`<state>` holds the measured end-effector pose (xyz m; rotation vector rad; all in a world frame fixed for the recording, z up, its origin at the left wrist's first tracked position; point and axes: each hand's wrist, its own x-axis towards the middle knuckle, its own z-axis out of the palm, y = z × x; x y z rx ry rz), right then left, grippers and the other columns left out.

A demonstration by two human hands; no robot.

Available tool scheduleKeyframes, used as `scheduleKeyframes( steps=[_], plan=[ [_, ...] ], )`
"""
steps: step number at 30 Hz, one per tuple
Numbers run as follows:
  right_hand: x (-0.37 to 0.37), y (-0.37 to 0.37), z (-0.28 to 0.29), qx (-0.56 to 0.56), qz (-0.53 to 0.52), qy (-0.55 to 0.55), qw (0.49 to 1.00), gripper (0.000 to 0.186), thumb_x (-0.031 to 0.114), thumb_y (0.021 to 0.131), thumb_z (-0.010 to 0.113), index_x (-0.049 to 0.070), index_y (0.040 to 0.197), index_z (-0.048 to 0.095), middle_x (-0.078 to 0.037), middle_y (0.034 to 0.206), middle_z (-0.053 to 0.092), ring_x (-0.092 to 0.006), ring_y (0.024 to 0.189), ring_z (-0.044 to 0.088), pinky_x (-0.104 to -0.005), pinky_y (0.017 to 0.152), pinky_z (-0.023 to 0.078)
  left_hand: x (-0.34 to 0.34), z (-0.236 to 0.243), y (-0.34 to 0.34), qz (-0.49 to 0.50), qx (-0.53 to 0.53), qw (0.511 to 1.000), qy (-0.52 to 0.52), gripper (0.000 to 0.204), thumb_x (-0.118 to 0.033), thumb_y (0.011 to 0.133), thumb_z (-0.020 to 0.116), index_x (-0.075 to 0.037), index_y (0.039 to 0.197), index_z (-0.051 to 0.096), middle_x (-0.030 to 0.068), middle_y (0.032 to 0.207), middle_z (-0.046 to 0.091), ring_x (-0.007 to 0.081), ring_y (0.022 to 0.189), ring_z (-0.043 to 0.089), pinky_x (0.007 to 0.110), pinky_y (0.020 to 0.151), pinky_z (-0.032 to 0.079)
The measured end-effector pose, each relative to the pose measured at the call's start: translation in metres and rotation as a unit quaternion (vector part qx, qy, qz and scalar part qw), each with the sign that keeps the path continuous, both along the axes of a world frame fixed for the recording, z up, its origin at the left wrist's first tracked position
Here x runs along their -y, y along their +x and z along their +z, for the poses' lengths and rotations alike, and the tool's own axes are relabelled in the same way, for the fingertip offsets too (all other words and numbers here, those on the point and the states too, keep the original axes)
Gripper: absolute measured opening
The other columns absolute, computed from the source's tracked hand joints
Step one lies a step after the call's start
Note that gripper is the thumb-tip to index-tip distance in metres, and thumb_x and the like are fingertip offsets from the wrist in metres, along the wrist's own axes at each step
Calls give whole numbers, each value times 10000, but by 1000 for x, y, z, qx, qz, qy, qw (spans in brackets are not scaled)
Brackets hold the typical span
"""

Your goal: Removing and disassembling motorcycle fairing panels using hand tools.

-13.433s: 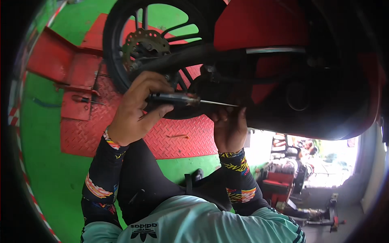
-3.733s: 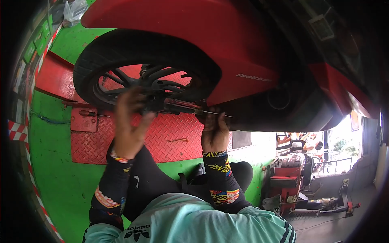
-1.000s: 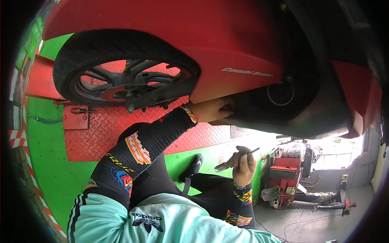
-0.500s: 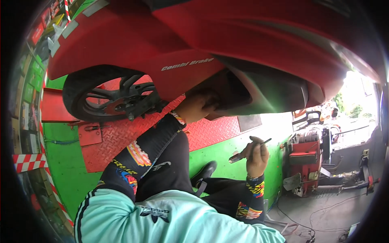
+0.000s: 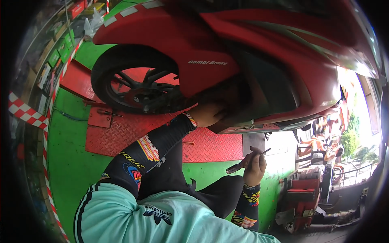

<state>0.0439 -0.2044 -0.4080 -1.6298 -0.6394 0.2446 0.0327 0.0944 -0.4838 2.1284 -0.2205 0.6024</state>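
A red motor scooter (image 5: pixel 202 48) with dark side panels fills the upper part of the view. My left hand (image 5: pixel 207 114) reaches under its front bodywork, at the dark opening behind the front wheel (image 5: pixel 101 77). Shadow and bodywork hide those fingertips, so whether they grip anything cannot be made out. Lower and to the right, my right hand (image 5: pixel 254 167) is closed round a screwdriver (image 5: pixel 234 168). Its handle sticks out on the left of the fist and its thin shaft on the right, apart from the scooter.
The scooter stands over a red tread-plate platform (image 5: pixel 214 146) on a green floor (image 5: pixel 67 162). A second tool (image 5: pixel 106 112), apparently another screwdriver, lies on a red plate near the wheel. Shelves of boxes line the left; a red machine (image 5: pixel 302 188) stands at right, with people behind it.
The view has shifted, so the scooter's lower edge and more of the people at right now show. My left hand stays under the bodywork, and my right hand keeps the screwdriver.
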Motion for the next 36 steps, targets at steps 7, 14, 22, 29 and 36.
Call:
scheduleKeyframes(
  steps=[7,14,22,29,36],
  plan=[
    [-6,11,-10,-33,61,54,996,376,279,1109,439,-51,1238,566,-5,712,477,-83,573,435,-253,525,398,-4,9,-1,13,7,984,179,346,-179,1001,477,-29,1260,652,183,1369,589,355,1256,560,443,1071,455],
    [-13,15,-24,-120,123,90,981,356,274,1104,456,-37,1245,559,-18,736,500,-83,563,441,-248,506,386,-19,3,7,2,10,960,280,266,-133,966,522,-62,1158,692,128,1277,628,310,1198,591,397,1031,493],
    [-7,43,-33,-119,104,101,982,338,242,1108,438,-28,1250,583,-14,732,524,-74,560,458,-231,516,397,13,27,-18,100,-108,988,-51,314,-188,943,592,-23,1190,694,177,1178,708,335,1100,675,410,973,516],
    [5,53,-40,-115,89,107,984,327,248,1107,443,-15,1227,596,-6,722,521,-68,560,465,-226,510,395,9,-8,-11,127,-18,985,-119,252,-145,897,669,-14,1105,726,172,1045,745,307,958,724,377,838,556],
    [20,61,-39,-110,70,126,984,329,254,1107,444,-12,1217,603,-5,714,517,-71,551,463,-227,501,390,7,4,-11,142,9,989,-50,231,-115,919,612,11,1087,708,171,986,730,297,926,723,382,813,551]
  ],
)
